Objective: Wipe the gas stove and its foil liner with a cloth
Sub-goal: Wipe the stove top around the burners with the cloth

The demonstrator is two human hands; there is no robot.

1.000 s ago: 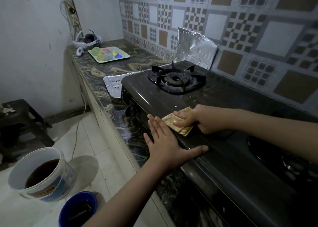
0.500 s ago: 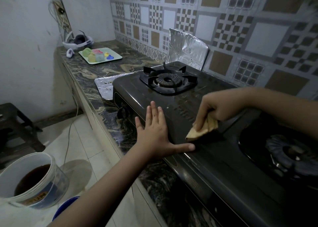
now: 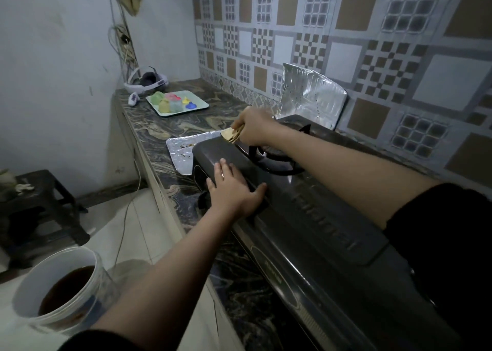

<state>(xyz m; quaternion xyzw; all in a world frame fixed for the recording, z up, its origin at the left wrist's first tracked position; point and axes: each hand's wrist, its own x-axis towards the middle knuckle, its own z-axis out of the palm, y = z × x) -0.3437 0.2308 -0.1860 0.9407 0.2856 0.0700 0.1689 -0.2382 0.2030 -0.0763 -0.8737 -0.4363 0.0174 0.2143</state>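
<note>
The black gas stove (image 3: 306,217) runs along the marbled counter. My left hand (image 3: 234,188) lies flat on its front left edge, fingers spread, holding nothing. My right hand (image 3: 255,127) reaches across the left burner (image 3: 277,159) to the stove's far left corner and grips a folded yellow cloth (image 3: 231,135) pressed against that corner. The foil liner (image 3: 181,153) sticks out from under the stove on the left, with dark stains on it. An upright foil sheet (image 3: 311,95) leans on the tiled wall behind the stove.
A green tray of coloured moulds (image 3: 177,102) and a white headset (image 3: 146,82) sit at the counter's far end. On the floor to the left stand a white bucket of dark liquid (image 3: 58,287) and a dark stool (image 3: 40,204). A cable hangs down the counter front.
My right hand carried the cloth from the stove's middle front, up and left across the burner to the far left corner. My left hand slid left along the front edge.
</note>
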